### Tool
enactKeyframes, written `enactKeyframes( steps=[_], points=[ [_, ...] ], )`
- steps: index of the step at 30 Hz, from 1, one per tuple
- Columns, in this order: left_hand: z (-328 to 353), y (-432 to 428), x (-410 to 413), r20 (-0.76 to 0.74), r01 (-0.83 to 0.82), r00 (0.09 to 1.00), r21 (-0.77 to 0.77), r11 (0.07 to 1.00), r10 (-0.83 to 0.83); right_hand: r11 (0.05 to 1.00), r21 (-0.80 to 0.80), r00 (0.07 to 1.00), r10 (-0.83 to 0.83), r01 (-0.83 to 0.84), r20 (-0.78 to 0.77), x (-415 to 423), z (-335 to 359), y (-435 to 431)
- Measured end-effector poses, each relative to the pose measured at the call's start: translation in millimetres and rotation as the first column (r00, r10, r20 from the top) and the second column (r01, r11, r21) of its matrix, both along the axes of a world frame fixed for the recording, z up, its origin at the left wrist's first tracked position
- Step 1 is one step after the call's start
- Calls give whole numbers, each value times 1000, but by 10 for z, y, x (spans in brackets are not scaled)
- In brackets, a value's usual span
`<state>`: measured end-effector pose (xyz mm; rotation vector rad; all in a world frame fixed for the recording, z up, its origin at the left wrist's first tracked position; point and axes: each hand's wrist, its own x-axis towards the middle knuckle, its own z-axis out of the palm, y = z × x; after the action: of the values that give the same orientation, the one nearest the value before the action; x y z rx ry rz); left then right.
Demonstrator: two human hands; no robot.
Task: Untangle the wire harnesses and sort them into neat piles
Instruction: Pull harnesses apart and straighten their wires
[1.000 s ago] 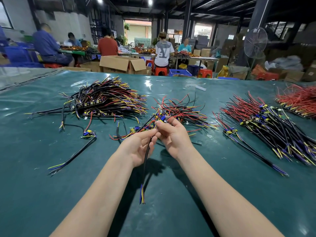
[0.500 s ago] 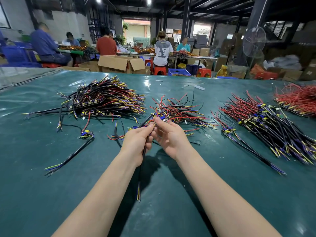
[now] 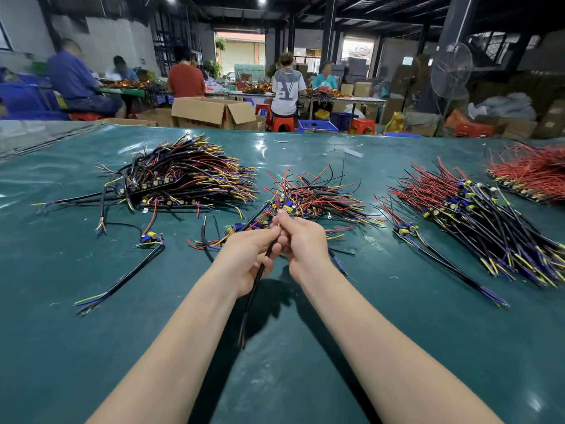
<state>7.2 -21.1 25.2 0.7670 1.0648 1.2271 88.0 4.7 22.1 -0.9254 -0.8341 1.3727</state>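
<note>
My left hand (image 3: 247, 255) and my right hand (image 3: 301, 240) meet over the middle of the green table, both closed on one black-sheathed wire harness (image 3: 253, 289). Its cable hangs down from my left palm toward me; its far end runs into the tangled heap of red, black and yellow harnesses (image 3: 315, 195) just beyond my fingers. A big pile of black harnesses (image 3: 186, 175) lies at the left. At the right lies a neat pile of red-and-black harnesses (image 3: 477, 215), with a red pile (image 3: 532, 175) at the far right.
A single harness (image 3: 122, 276) lies loose at the left, another (image 3: 443, 261) beside the right pile. The table's green cover (image 3: 91, 347) stretches toward me. Beyond the far edge stand open cardboard boxes (image 3: 214, 113), red stools, a standing fan (image 3: 449, 75) and several seated workers.
Both hands have moved a little away from me toward the tangled heap, drawing the held harness's hanging tail along with them. The piles have not moved.
</note>
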Motion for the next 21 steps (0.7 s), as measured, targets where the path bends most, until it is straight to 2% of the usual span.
enactKeyframes(
  steps=[3, 4, 6, 9, 11, 13, 15, 18, 21],
  points=[
    [-78, 19, 33, -335, -93, 929, 190, 977, 154, 993, 112, 983, -64, 45, 172, -28, -66, -14],
    [-98, 26, 48, -387, -130, 897, 238, 963, 216, 987, 148, 971, -92, 60, 220, -49, -79, -18],
    [-108, 37, 52, -358, -184, 890, 285, 941, 283, 974, 215, 960, -127, 73, 250, -67, -62, -26],
    [-71, 48, 9, -224, -108, 956, 323, 940, 187, 963, 256, 980, -129, 88, 149, -18, 5, -17],
    [-56, 43, -25, -270, -33, 952, 365, 930, 140, 968, 233, 988, -121, 95, 99, 17, 15, -10],
    [-64, 38, -36, -378, -55, 899, 403, 913, 221, 976, 194, 988, -116, 95, 101, 28, -1, 5],
    [-80, 46, -49, -395, -133, 863, 423, 896, 314, 978, 187, 984, -116, 90, 136, 21, -12, 10],
    [-91, 71, -70, -317, -211, 892, 336, 918, 322, 980, 183, 985, -98, 71, 140, -3, -23, 5],
    [-69, 62, -96, -261, -190, 929, 267, 945, 261, 983, 179, 997, -44, 33, 58, -27, -18, -5]
  ],
)
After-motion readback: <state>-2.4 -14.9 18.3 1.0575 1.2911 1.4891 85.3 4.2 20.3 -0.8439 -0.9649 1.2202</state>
